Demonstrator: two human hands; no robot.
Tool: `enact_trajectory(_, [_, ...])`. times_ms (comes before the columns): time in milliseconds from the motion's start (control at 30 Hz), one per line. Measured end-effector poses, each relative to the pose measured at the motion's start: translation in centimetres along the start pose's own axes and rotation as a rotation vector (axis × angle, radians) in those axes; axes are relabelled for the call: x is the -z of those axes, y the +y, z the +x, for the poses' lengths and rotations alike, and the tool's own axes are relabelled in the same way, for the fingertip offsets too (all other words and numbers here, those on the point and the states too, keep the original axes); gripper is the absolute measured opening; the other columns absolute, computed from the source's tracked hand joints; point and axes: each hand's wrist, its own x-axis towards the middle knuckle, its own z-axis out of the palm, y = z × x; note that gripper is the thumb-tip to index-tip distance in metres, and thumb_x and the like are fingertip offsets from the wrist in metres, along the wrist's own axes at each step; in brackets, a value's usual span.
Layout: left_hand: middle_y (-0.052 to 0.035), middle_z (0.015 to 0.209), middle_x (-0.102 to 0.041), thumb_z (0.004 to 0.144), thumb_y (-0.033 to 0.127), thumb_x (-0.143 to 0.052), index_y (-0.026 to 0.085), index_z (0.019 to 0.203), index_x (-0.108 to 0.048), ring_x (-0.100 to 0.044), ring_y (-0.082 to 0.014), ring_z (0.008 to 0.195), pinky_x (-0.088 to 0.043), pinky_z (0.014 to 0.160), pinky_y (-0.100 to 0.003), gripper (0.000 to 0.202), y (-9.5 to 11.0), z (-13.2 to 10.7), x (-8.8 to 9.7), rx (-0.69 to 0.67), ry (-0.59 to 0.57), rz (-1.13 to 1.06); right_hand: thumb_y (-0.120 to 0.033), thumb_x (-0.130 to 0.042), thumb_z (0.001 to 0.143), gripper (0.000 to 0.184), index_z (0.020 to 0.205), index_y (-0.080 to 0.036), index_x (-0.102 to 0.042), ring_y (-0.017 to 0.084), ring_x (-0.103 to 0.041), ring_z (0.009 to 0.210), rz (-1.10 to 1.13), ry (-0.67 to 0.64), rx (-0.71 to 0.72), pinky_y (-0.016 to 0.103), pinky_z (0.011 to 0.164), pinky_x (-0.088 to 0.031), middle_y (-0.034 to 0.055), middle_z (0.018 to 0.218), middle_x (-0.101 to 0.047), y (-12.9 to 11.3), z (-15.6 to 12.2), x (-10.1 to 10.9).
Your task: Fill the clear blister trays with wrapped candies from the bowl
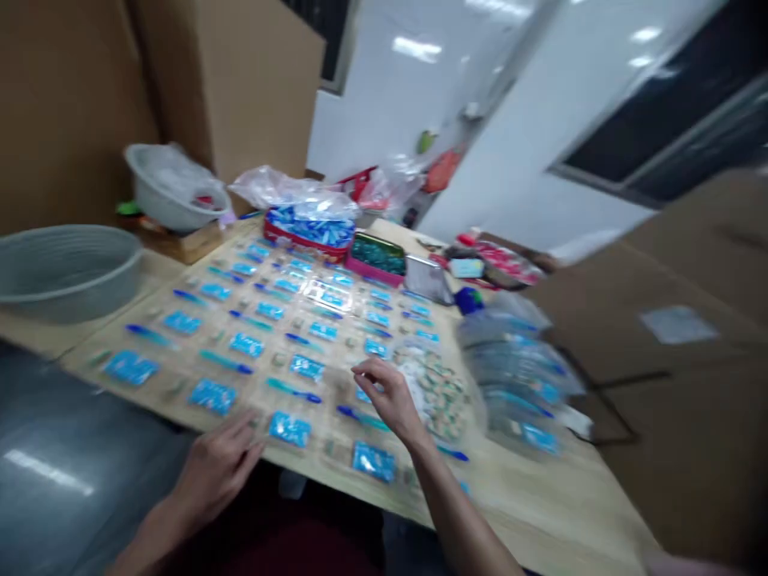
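Note:
Rows of clear plastic trays cover the wooden table [528, 496]. Many hold a blue packet [290, 429], a slim blue-and-teal stick [294, 390] and a small pale piece. My left hand [219, 460] is low over the near table edge, its bent fingertips at a small pale piece beside a blue packet; whether they grip it is blurred. Over the trays further right, my right hand [387, 392] has its fingers curled towards the thumb in a pinch. Anything between those fingertips is too small to make out. Beside it lies a clear bag of small white-and-green pieces [441, 388].
Stacked clear trays [513, 384] stand at the right. Behind the rows are a red tin of blue packets [309, 248], a pink-sided tin [375, 276] and a silver lid [427, 280]. A grey basin [69, 308] sits left; cardboard [690, 384] flanks the table.

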Motion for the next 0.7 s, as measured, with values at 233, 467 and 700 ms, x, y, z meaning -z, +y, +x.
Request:
enact_trajectory(233, [-0.0055, 0.092, -0.072, 0.089, 0.033, -0.048, 0.021, 0.068, -0.063, -0.067, -0.0201, 0.09, -0.053, 0.075, -0.026, 0.029, 4.7, 9.1, -0.1, -0.042, -0.017, -0.349, -0.03, -0.055, 0.079, 0.02, 0.081, -0.016, -0.07, 0.017, -0.061, 0.064, -0.258, 0.265, -0.353, 0.027, 0.06, -0.047, 0.0052, 0.072, -0.07, 9.6, -4.6, 11.1])
enact_trajectory(467, [-0.0013, 0.066, -0.064, 0.08, 0.025, -0.053, 0.017, 0.065, -0.062, -0.058, -0.0127, 0.061, -0.043, 0.054, -0.02, 0.02, 12.4, 17.7, -5.7, 0.0, -0.37, -0.739, -0.014, -0.053, 0.078, 0.018, 0.081, -0.017, -0.071, 0.019, -0.063, 0.074, -0.617, -0.009, -0.465, 0.026, 0.066, -0.041, 0.0064, 0.076, -0.071, 11.7, -4.2, 11.3])
enact_trajectory(700, [0.0015, 0.053, -0.055, 0.072, 0.028, -0.058, 0.014, 0.064, -0.056, -0.056, -0.011, 0.05, -0.045, 0.051, -0.021, 0.016, 14.9, 22.0, -12.0, 0.349, -0.56, -1.206, -0.01, -0.054, 0.077, 0.014, 0.073, -0.014, -0.067, 0.021, -0.058, 0.085, -0.689, -0.058, -0.453, 0.028, 0.073, -0.035, 0.0112, 0.085, -0.067, 11.7, -3.2, 11.1])
